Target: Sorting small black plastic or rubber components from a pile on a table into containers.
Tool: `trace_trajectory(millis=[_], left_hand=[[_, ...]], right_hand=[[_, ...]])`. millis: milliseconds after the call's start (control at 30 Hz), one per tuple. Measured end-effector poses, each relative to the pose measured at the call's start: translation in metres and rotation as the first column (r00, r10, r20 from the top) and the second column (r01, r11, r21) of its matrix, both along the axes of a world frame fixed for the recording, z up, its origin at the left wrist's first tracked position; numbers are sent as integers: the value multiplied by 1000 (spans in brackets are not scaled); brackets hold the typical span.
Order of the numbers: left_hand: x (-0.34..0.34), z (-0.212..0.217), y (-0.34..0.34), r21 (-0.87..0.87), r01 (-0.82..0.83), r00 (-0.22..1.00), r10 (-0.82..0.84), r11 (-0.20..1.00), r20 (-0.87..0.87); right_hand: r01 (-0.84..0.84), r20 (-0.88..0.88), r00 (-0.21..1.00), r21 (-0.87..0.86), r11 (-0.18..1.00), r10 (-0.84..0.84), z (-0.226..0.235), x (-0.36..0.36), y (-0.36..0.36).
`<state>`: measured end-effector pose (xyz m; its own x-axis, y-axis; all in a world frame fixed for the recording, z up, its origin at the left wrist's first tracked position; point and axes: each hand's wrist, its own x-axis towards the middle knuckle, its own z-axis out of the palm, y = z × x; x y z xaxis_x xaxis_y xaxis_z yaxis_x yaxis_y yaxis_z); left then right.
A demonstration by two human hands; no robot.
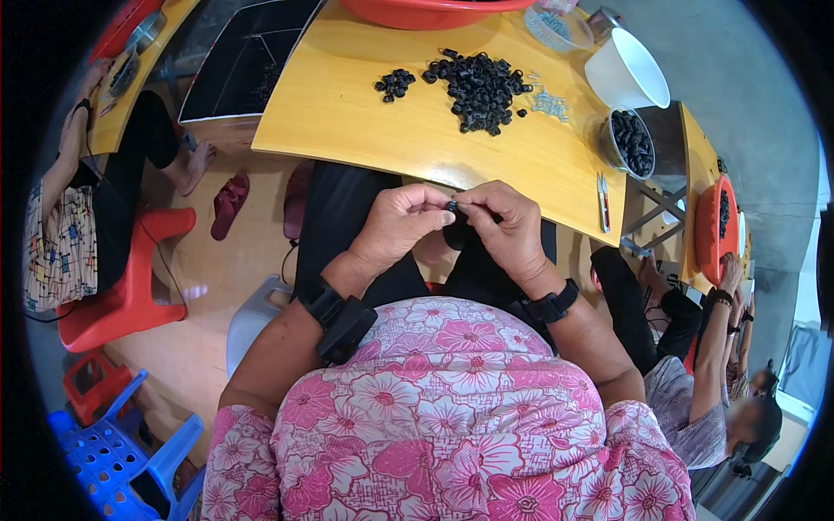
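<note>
Pinching with both hands, the person holds 1 small black part [453, 206] just below the near edge of the yellow table [347, 113], over the lap. The left hand [395, 227] has its fingers curled in tight, with the thumb and first finger closed on the left side of the part. The right hand [506, 227] does the same from the right side, so the fingertips of the 2 hands almost touch. The part is so tiny and so covered by fingers that its shape is hard to see, and I cannot tell which way its long side points.

Each wrist wears a black band [340, 319].

On the table, well apart from the hands, lies a big pile of black parts [479, 89]. A little pile of black parts [394, 83] sits just to its left. Some small clear bits [549, 103] lie to the right of the big pile. A round tub [632, 141] near the right end is full of more black parts. A white bowl [627, 69] stands behind it, tipped on its side. A red basin [426, 12] at the far edge is cut off by the top of the view.

Another person [78, 208] sits on a red chair at the left, and a 3rd person [704, 382] sits low at the right.
</note>
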<state>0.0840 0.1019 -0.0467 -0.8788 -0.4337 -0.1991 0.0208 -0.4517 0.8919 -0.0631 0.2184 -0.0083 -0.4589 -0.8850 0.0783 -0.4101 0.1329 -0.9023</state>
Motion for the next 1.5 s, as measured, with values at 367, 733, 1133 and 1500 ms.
trace_trajectory(millis=[367, 733, 1133, 1500], left_hand=[[2, -4, 2, -144, 37, 997, -26, 989, 76], [2, -1, 1, -118, 15, 999, -10, 993, 47], [2, -8, 1, -127, 24, 998, -15, 992, 66], [1, -5, 2, -131, 21, 997, -11, 991, 75]], right_hand=[[-350, -728, 648, -21, 936, 226, 24, -9, -2], [-257, -729, 675, -82, 963, 118, 12, -3, 2], [-386, -833, 513, -9, 922, 207, 21, -4, 1], [-399, -809, 545, -19, 917, 221, 17, -7, 3]])
